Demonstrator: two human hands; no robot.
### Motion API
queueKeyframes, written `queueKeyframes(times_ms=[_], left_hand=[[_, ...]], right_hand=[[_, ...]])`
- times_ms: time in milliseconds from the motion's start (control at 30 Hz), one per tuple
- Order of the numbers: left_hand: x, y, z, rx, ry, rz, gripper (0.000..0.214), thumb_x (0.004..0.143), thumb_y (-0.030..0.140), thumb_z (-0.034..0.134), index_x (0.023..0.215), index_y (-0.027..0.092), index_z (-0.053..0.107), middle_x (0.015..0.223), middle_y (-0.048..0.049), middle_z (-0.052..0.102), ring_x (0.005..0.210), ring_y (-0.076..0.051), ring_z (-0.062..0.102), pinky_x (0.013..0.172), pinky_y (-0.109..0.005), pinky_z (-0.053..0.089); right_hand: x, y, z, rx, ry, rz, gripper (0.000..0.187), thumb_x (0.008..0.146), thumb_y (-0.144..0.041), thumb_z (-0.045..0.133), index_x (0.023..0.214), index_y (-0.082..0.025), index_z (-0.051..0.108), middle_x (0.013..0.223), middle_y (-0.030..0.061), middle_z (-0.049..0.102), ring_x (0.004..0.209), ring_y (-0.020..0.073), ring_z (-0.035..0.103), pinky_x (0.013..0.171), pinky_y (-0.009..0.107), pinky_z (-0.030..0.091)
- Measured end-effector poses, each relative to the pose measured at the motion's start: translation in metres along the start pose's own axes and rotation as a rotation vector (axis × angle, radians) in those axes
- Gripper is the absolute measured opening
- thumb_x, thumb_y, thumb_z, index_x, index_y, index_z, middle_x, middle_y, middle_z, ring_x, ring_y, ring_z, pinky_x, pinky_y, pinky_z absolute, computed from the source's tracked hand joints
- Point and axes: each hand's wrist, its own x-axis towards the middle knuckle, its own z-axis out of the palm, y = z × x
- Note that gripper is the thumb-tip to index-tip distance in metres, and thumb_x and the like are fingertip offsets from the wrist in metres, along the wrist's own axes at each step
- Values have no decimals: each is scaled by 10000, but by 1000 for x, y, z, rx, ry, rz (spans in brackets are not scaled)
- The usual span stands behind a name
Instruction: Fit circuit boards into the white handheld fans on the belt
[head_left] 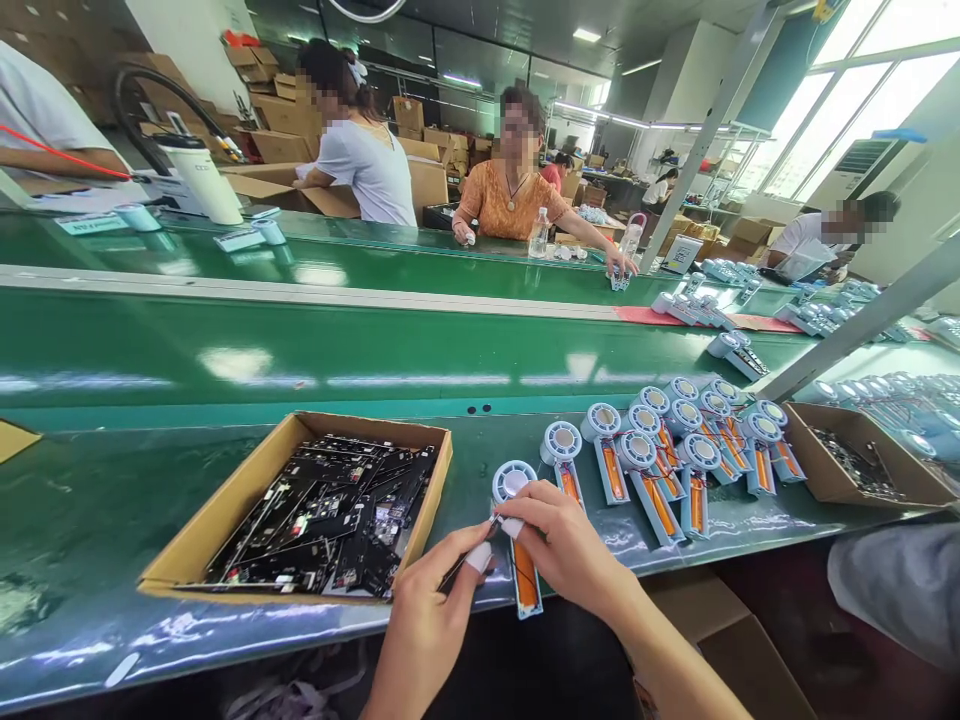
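A pale-blue handheld fan housing (514,483) lies open at the near edge of the bench (474,470), vented head far, handle near, orange inside; a small dark part (496,519) (mostly hidden) is pinched by its left side.

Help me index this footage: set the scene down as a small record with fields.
Left hand: pinching a dark piece, mostly hidden
Right hand: fingertips close to the left's; any held part unclear
Under the hands: light-blue fan unit, orange strip in its handle
Left box: cardboard, holding black circuit boards
To the right: more fan units, then a second cardboard box of dark parts
Beyond: green surface, with a co-worker in an orange top behind it
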Motion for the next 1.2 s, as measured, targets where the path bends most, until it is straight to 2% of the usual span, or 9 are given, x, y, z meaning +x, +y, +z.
queueKeyframes(times_ms=[333, 500, 633, 733, 867, 967, 1033, 1100, 1200], left_hand=[[1, -7, 0, -3, -11, 64, 257, 900, 365, 592, 974, 240, 804, 999, -62, 816, 752, -217, 772, 770, -320, 641], [0, 3, 1, 0, -30, -52, 328, 904, 433, 566, 1062, 224, 763, 1014, -76, 808, 853, -247, 773, 808, -346, 630], [-13, 11, 8, -147, -30, -156, 446, 964, 513, 442, 1118, 219, 740, 1113, -85, 785, 1040, -258, 737, 947, -374, 586], [-13, 9, 14, -213, 19, -214, 430, 945, 523, 473, 1089, 200, 716, 1081, -102, 783, 979, -254, 748, 912, -382, 597], [7, 4, 19, -244, -231, -260, 396, 790, 518, 700, 985, 174, 724, 855, -73, 786, 783, -250, 744, 744, -359, 611], [13, 4, 21, -443, -393, -332, 464, 704, 554, 793, 928, 152, 737, 798, -66, 771, 826, -277, 739, 776, -385, 599], [10, 6, 24, -619, -363, -358, 551, 669, 584, 820, 993, 150, 722, 912, -93, 773, 931, -296, 729, 839, -407, 589], [5, 8, 27, -705, -256, -356, 572, 698, 594, 802, 1066, 171, 689, 1034, -103, 753, 1019, -283, 706, 898, -401, 573], [-2, 9, 30, -622, -142, -309, 489, 796, 577, 723, 1091, 198, 633, 969, -59, 728, 899, -217, 704, 843, -352, 579]], right_hand=[[5, 2, 0, 127, 43, 66, 229, 909, -90, 586, 946, -205, 780, 898, 47, 677, 870, 173, 635, 780, 287, 499], [3, -8, -11, 151, -57, 145, 241, 948, -160, 550, 1020, -218, 773, 804, 18, 676, 740, 160, 608, 669, 252, 455], [0, -12, -17, 316, -83, 358, 234, 950, -332, 586, 1053, -191, 741, 650, -25, 619, 562, 123, 513, 522, 214, 380], [1, -8, -16, 568, -79, 422, 245, 893, -394, 652, 934, -159, 712, 641, -24, 607, 560, 115, 517, 537, 218, 410], [0, -4, -14, 867, -149, 368, 315, 875, -474, 661, 825, -163, 650, 613, -36, 572, 530, 90, 478, 526, 205, 409], [-8, -6, -12, 911, -268, 291, 306, 870, -465, 682, 827, -165, 641, 629, -30, 583, 535, 97, 525, 524, 206, 426], [-12, -7, -11, 955, -273, 264, 308, 843, -463, 721, 850, -164, 649, 670, -15, 610, 554, 108, 563, 554, 227, 462], [-14, -6, -12, 1005, -168, 278, 332, 796, -469, 770, 874, -169, 650, 720, -4, 627, 598, 115, 584, 607, 250, 490], [-13, -2, -16, 977, -25, 327, 361, 765, -468, 790, 920, -186, 627, 752, -9, 625, 631, 117, 573, 612, 245, 475]])
